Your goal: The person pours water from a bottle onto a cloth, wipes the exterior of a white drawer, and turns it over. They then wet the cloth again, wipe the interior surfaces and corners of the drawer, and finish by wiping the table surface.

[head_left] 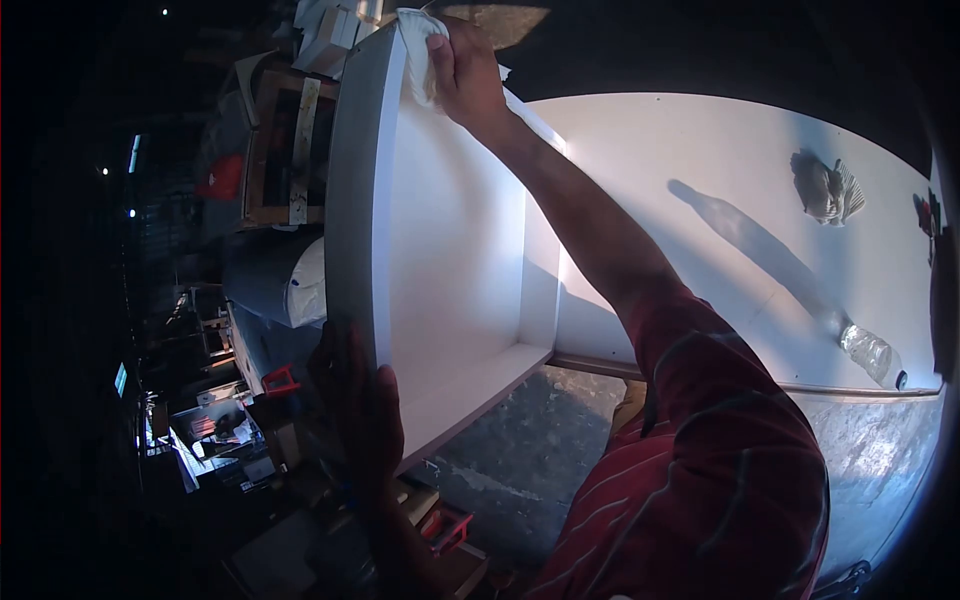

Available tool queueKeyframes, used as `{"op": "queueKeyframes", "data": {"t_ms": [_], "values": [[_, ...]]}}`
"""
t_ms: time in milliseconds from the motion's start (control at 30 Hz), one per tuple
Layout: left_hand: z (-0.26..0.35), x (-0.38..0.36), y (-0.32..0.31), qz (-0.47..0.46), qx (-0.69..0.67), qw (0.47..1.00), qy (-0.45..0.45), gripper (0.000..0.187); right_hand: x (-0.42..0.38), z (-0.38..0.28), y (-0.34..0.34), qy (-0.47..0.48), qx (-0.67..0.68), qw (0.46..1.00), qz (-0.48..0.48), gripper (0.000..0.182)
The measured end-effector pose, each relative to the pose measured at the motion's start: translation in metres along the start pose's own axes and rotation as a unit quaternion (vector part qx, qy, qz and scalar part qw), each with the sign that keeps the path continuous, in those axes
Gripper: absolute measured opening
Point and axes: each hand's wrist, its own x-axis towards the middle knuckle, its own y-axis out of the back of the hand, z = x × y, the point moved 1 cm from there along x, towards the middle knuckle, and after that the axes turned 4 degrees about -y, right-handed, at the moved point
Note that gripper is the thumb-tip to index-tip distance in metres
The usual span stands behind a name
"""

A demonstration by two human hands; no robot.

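Note:
A white box-like drawer or cabinet frame (455, 260) stands tilted in the middle of the view, its open side facing me. At its top corner, my right hand (470, 75) is closed on a white cloth (420, 55) pressed against the edge. Lower down, my left hand (365, 410) rests against the outer side and edge of the frame, fingers stretched along it, holding nothing else. The left fingers are partly in shadow.
On the white table (620, 130) at the right lie a crumpled striped cloth (828, 190) and a clear bottle (870, 353) on its side. Wooden furniture (270, 150), a red stool (280, 380) and boxes (330, 40) stand at the left.

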Motion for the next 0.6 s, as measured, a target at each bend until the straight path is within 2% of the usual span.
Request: {"op": "queueKeyframes", "data": {"t_ms": [67,167,200,267,333,400,467,500,533,600], "values": [[-0.004,0.003,0.001,0.003,-0.016,1.0,0.0,0.057,-0.018,0.02,0.012,-0.031,-0.064,0.995,-0.068,0.026],[-0.008,0.004,0.002,0.008,-0.036,0.999,0.004,0.055,-0.075,0.064,0.04,-0.162,-0.098,0.979,-0.071,0.024],[-0.007,0.004,0.002,0.006,-0.041,0.999,0.005,0.054,-0.09,0.078,0.049,-0.237,-0.098,0.961,-0.1,0.026],[0.004,0.002,0.001,0.014,-0.035,0.999,-0.011,0.051,-0.089,0.079,0.05,-0.225,-0.128,0.964,-0.063,0.03],[0.006,0.003,0.001,0.014,-0.031,0.999,-0.028,0.047,-0.06,0.053,0.035,-0.182,-0.102,0.976,-0.059,0.03],[0.003,0.003,0.0,0.009,-0.045,0.999,-0.024,0.052,-0.021,0.014,0.012,-0.156,-0.025,0.986,-0.058,0.025],[0.006,0.003,0.001,0.009,-0.052,0.998,-0.017,0.049,0.003,-0.008,-0.008,-0.08,-0.01,0.996,-0.031,0.028],[0.008,0.005,0.002,0.015,-0.06,0.998,-0.015,0.046,0.001,-0.003,-0.008,-0.082,-0.01,0.996,-0.031,0.028],[0.009,0.004,0.002,0.012,-0.059,0.998,-0.014,0.046,-0.001,0.002,-0.008,-0.157,0.022,0.986,-0.058,0.03],[0.01,0.005,0.002,0.009,-0.067,0.998,-0.003,0.046,-0.019,0.025,0.002,-0.206,0.021,0.977,-0.056,0.036]]}}
